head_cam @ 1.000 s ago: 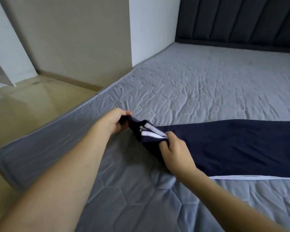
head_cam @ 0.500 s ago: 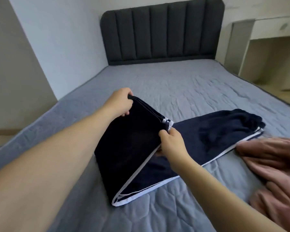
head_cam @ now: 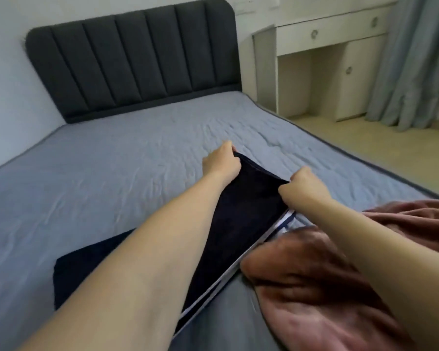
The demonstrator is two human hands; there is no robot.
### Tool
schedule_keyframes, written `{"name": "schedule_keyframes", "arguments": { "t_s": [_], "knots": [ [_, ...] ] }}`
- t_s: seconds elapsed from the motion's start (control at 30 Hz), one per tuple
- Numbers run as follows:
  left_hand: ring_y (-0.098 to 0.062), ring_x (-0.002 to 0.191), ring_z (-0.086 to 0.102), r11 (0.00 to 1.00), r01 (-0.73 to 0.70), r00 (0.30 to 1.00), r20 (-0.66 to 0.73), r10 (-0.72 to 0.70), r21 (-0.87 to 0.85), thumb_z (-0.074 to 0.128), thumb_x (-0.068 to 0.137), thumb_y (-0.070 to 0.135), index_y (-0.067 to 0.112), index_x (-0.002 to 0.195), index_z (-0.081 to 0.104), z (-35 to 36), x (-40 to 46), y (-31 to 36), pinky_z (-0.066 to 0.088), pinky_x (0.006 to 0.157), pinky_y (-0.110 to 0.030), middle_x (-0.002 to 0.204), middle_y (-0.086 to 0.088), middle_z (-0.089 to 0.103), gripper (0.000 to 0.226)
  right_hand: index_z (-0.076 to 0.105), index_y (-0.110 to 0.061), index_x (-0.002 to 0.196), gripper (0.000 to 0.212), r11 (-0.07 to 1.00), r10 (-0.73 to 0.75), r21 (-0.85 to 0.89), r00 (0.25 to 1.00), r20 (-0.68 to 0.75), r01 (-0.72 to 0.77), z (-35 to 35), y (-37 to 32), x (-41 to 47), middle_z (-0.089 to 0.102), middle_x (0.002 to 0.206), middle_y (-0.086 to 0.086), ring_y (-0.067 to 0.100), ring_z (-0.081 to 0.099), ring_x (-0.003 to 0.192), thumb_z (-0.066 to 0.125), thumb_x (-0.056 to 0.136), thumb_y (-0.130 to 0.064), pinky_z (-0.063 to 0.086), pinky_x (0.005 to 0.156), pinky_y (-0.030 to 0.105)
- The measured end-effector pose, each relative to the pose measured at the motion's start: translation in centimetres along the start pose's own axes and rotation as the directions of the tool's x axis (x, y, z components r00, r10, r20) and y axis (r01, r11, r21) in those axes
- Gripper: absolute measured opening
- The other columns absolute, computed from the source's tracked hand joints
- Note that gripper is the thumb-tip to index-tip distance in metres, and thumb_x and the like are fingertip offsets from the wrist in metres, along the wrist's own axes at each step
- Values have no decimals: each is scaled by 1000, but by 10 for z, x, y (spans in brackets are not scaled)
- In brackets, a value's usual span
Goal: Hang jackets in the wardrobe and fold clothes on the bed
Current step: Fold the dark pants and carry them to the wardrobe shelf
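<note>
- On the grey bed [head_cam: 112, 173], one navy garment [head_cam: 241, 224] with white edge trim lies in front of the person, its long axis running from the near left corner up and away toward the headboard [head_cam: 134, 64].
- Both hands hold its far end: the left hand [head_cam: 221, 162] has its fingers curled round the far left corner, and the right hand [head_cam: 302, 183] pinches the far right corner, just beside the trim.
- The gripped edge appears lifted slightly off the mattress, while the near end lies flat, partly hidden under the left forearm.
- The right hand sits nearer the person, and the left reaches further up the bed.
- Judging from this, the coming move turns on laying the held edge down square along that axis.
- Count: two hands, one navy garment, and one pink garment [head_cam: 314, 287] bunched unfolded, touching the navy one's right edge.
- One white desk [head_cam: 327, 46] and a curtain [head_cam: 416, 59] stand beyond the bed.
</note>
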State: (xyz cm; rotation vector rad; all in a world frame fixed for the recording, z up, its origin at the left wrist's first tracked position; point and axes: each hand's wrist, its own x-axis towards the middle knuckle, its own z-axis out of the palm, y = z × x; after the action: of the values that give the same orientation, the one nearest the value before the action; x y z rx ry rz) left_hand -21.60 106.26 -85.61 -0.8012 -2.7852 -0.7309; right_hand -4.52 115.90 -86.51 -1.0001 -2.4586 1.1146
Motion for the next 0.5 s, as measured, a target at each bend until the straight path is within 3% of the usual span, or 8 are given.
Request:
{"name": "schedule_keyframes", "arguments": {
  "t_s": [0.07, 0.13, 0.27, 0.43, 0.5],
  "knots": [
    [-28, 125, 43, 998, 8, 995, 94, -14, 59, 46, 97, 31, 25, 128, 46, 40, 4, -7, 28, 92, -36, 133, 1, 57, 32, 44, -3, 88, 5, 998, 60, -24, 997, 54, -58, 15, 24, 15, 55, 94, 17, 26, 46, 71, 47, 84, -3, 26, 49, 27],
    [-29, 127, 41, 998, 38, 982, 181, -45, 39, 39, 101, 38, 25, 137, 39, 70, 0, -22, 28, 98, -39, 140, -2, 52, 39, 54, -1, 95, 15, 998, 65, 15, 997, 37, -66, 35, 45, 21, 61, 105, 20, 26, 47, 77, 48, 85, -10, 33, 60, 28],
    [-35, 123, 49, 986, 164, 976, 144, -164, 8, 25, 101, 49, 12, 136, 44, 84, -11, -41, 39, 101, -45, 136, -12, 54, 55, 52, -2, 106, 24, 999, -28, 18, 996, -83, 29, 51, 57, 15, 58, 110, 20, 34, 52, 96, 47, 89, -19, 34, 74, 34],
    [-31, 131, 47, 949, 117, 941, 273, -200, 293, 21, 94, 66, 15, 139, 49, 20, -36, -92, 36, 106, -42, 146, -9, 49, 74, 42, -3, 127, 45, 948, -167, -297, 970, -175, 110, 40, 30, -11, 39, 131, 20, 42, 40, 117, 50, 83, -10, 32, 99, 46],
    [-29, 134, 46, 919, 226, 878, 341, -336, 324, 29, 88, 74, 16, 140, 51, -22, -63, -141, 35, 111, -42, 148, -7, 47, 81, 45, -6, 128, 48, 824, -408, -495, 895, -181, 276, 39, 8, -38, 39, 133, 17, 40, 42, 113, 51, 81, -9, 31, 97, 45]
  ]
}}
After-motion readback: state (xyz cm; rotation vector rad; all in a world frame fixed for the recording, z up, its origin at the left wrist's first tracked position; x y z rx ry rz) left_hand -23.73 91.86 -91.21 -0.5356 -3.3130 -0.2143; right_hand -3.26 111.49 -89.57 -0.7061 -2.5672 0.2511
